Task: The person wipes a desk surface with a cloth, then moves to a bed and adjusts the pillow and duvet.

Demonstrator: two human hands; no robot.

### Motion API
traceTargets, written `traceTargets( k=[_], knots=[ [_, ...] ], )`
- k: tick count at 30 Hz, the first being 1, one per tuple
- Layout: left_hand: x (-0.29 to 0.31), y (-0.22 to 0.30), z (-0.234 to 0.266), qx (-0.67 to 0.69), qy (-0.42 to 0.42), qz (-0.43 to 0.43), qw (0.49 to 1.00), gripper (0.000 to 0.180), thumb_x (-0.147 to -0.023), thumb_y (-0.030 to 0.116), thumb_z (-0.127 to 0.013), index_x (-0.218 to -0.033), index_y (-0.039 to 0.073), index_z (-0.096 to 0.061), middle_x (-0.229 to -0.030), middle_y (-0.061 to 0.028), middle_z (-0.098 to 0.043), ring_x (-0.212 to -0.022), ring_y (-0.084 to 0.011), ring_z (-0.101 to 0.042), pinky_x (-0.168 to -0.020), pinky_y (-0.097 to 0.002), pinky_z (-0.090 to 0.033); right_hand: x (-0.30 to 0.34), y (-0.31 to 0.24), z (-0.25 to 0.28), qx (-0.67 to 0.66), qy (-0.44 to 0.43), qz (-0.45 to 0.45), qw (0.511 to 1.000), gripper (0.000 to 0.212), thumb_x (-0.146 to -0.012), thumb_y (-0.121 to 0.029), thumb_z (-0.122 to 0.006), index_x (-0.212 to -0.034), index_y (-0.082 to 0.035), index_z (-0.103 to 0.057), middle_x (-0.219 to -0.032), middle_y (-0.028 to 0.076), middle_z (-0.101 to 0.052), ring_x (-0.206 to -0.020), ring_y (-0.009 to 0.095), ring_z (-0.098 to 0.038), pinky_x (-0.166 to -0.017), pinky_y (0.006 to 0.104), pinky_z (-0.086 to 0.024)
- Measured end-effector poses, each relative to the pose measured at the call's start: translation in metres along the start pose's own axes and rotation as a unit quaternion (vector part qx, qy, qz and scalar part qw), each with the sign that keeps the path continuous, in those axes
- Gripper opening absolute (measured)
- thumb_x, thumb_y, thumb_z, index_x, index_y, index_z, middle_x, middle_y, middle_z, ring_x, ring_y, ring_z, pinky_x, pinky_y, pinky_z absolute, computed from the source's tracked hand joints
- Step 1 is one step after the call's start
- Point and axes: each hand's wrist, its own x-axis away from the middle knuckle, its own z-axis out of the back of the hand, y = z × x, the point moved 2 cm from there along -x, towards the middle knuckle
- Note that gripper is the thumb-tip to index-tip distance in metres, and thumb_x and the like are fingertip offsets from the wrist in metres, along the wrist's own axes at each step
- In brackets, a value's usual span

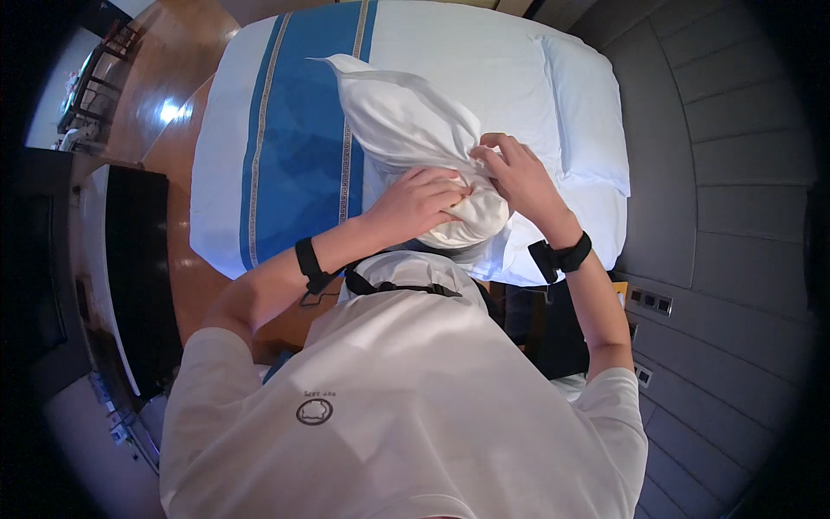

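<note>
A white pillowcase [398, 112] stretches over the near middle of the bed, its far corner drawn out to a point. At its near end bulges a rounded, cream-white pillow [484, 214], gathered up and partly covered by the case. My left hand [415, 203] grips the pillow from its left side, with the fingers curled into the fabric. On the far right side of the bulge, my right hand [523, 177] is closed on a bunched fold of the pillowcase, thumb and fingers together. The gathered cloth partly hides the fingertips of both hands.
The bed [450, 35] has white linen and a blue runner [303, 147] with patterned borders. Another white pillow [590, 112] lies at its right end, beside a grey padded wall [726, 156]. A dark cabinet [138, 259] stands left, across a strip of wooden floor [173, 78].
</note>
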Motion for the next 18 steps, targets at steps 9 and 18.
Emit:
traceTargets(
  k=[9,18],
  knots=[
    [0.016,0.012,-0.019,-0.054,0.022,-0.089,0.994,0.035,-0.076,0.015,-0.065,-0.110,0.008,-0.068,-0.120,0.0003,-0.066,-0.119,-0.0191,-0.057,-0.097,-0.0345,-0.050,-0.020,-0.008,0.024,-0.067,-0.051,0.124,0.989,0.042,-0.071,-0.018,-0.076,-0.110,-0.009,-0.062,-0.116,0.008,-0.054,-0.109,0.027,-0.054,-0.090,0.0387,-0.045],
    [0.009,0.007,-0.033,0.006,0.006,-0.084,0.996,0.035,-0.082,0.015,-0.060,-0.115,0.009,-0.068,-0.118,-0.0012,-0.067,-0.117,-0.0194,-0.059,-0.100,-0.0355,-0.049,-0.050,-0.017,-0.011,0.028,-0.090,0.163,0.982,0.060,-0.068,-0.025,-0.079,-0.120,-0.007,-0.054,-0.121,0.007,-0.053,-0.113,0.025,-0.052,-0.092,0.0382,-0.046]
  ],
)
